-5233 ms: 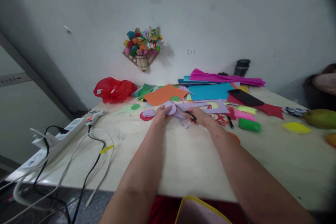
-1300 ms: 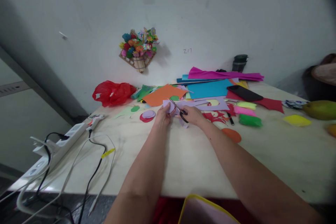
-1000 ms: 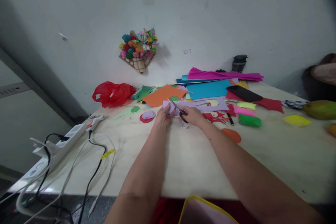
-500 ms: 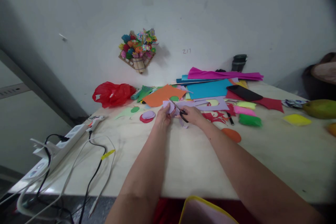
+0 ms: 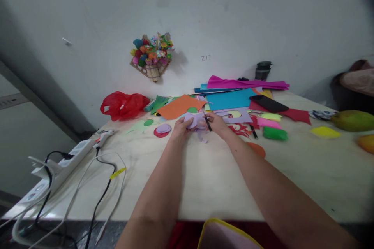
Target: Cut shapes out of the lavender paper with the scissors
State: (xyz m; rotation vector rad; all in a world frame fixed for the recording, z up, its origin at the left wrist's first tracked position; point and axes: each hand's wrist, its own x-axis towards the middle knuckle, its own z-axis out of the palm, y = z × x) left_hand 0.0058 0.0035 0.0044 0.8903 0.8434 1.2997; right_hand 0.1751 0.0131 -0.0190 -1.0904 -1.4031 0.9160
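Near the middle of the table, my left hand [image 5: 181,127] pinches a piece of lilac paper [image 5: 190,118] whose edge looks rounded. My right hand [image 5: 216,123] holds scissors [image 5: 208,121] with black handles, their blades pointing up and away, just right of the paper. A thin lilac offcut [image 5: 202,136] hangs or lies below the hands; I cannot tell which. To the left, lilac discs [image 5: 163,128] rest on a red disc [image 5: 159,134]. Behind the hands lies an orange sheet [image 5: 178,107] beside a green disc [image 5: 192,110].
Blue sheets [image 5: 229,99], a magenta roll [image 5: 248,83] and a black phone [image 5: 269,103] lie at the back right. Green [image 5: 275,133] and yellow packets [image 5: 325,132] sit rightward. A red plastic bag [image 5: 124,105] is back left; a power strip [image 5: 64,171] with cables lines the left edge.
The scissors have moved off the lilac paper to the right and turned more upright. The paper in my left hand has turned and sits slightly lower. The whole view has shifted a little.
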